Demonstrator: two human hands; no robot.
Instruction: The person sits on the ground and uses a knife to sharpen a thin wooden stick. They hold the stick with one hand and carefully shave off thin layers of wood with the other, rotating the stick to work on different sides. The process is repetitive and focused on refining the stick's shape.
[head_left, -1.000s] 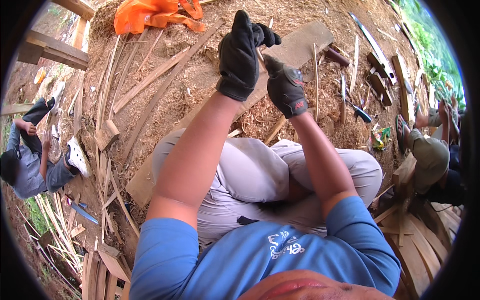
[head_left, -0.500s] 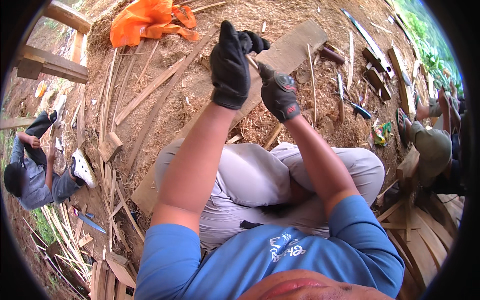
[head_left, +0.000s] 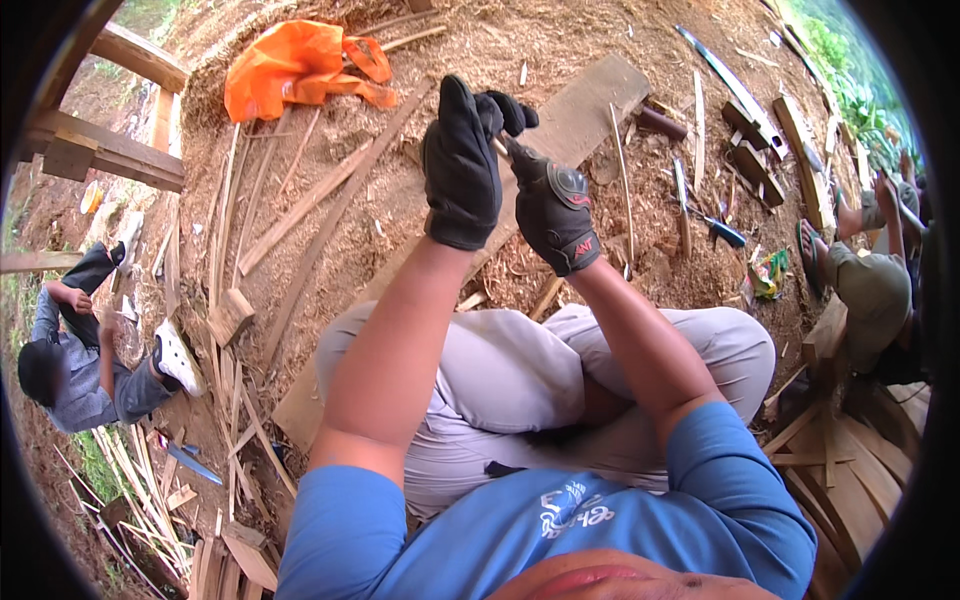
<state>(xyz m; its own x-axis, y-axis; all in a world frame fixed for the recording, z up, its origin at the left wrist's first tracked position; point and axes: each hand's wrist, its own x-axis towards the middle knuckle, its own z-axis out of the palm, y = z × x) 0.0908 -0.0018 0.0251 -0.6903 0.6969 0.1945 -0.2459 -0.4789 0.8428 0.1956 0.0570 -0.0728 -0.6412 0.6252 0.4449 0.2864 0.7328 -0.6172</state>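
Both my hands wear dark gloves and are raised in front of my crossed legs. My left hand [head_left: 464, 170] is closed, its fingers bent toward the right, around a thin wooden stick [head_left: 503, 147]. Only a short piece of that stick shows in the gap between the gloves. My right hand [head_left: 554, 205] pinches the stick's nearer end, its fingertips close to the left palm. Beyond the hands, a wide flat board [head_left: 592, 100] lies slanted on ground strewn with shavings.
An orange bag [head_left: 290, 75] lies at the far left, near long wooden strips [head_left: 310, 205]. To the right are a handsaw [head_left: 735, 90], wooden hand planes [head_left: 757, 170] and a blue-handled tool [head_left: 725, 233]. One person [head_left: 85, 350] sits at left, another [head_left: 870, 280] at right.
My hands have moved slightly closer together, with the right glove shifted a little left against the stick. The whole view has shifted slightly downward.
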